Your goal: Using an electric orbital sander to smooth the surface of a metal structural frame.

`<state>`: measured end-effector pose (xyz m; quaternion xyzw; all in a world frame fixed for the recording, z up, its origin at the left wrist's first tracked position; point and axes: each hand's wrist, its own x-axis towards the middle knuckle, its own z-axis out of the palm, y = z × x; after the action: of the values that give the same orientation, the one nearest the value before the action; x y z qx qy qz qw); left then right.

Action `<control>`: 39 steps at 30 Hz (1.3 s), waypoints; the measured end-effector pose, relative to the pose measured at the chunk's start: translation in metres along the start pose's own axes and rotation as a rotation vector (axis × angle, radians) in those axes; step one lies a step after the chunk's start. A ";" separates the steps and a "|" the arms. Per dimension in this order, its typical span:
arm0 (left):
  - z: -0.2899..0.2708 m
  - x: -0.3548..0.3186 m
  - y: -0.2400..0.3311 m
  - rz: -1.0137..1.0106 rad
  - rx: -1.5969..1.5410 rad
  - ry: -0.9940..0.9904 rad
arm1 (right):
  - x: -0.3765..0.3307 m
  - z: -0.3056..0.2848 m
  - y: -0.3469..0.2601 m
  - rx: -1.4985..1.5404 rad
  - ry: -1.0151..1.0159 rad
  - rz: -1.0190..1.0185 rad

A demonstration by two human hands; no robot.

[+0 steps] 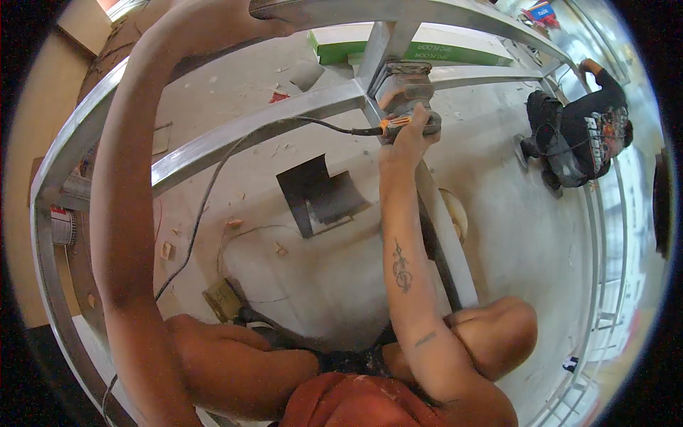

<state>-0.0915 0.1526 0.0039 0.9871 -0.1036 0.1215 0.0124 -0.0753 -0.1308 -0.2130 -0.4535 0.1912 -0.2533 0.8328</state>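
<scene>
My right hand (pixel 407 132) is closed round the grip of an electric sander (pixel 402 89) with a dark dusty body and orange parts. The sander lies against the joint where bars of a silver metal frame (pixel 327 102) meet. Its black cord (pixel 238 142) runs from the grip down to the left, past my left arm. My left arm reaches up to the far bar of the frame, and my left hand (pixel 235 25) is closed round that bar. Some of its fingers are hidden behind the metal.
Dark sheet pieces (pixel 320 193) and small scraps lie on the dusty floor between my legs and the frame. A long green and white box (pixel 441 51) lies beyond. At the right another person (pixel 583 135) in dark clothes bends by the frame. A white bar (pixel 445 242) runs beside my right arm.
</scene>
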 end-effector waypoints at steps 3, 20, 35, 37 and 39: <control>0.005 -0.003 -0.004 -0.023 0.014 0.100 | -0.009 0.004 -0.006 0.016 -0.007 0.069; 0.002 -0.007 -0.002 -0.002 0.015 0.094 | -0.011 0.004 -0.011 -0.021 -0.048 0.072; -0.003 0.000 0.000 0.050 -0.021 0.061 | -0.005 0.010 -0.016 0.046 0.034 0.067; 0.011 -0.003 -0.005 0.048 -0.037 0.147 | -0.002 0.012 -0.014 0.083 0.085 0.060; 0.009 -0.004 -0.004 0.055 -0.065 0.244 | 0.016 0.008 -0.023 0.145 0.135 0.087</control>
<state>-0.0923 0.1569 -0.0062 0.9608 -0.1323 0.2377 0.0534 -0.0642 -0.1454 -0.1910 -0.3654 0.2477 -0.2598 0.8589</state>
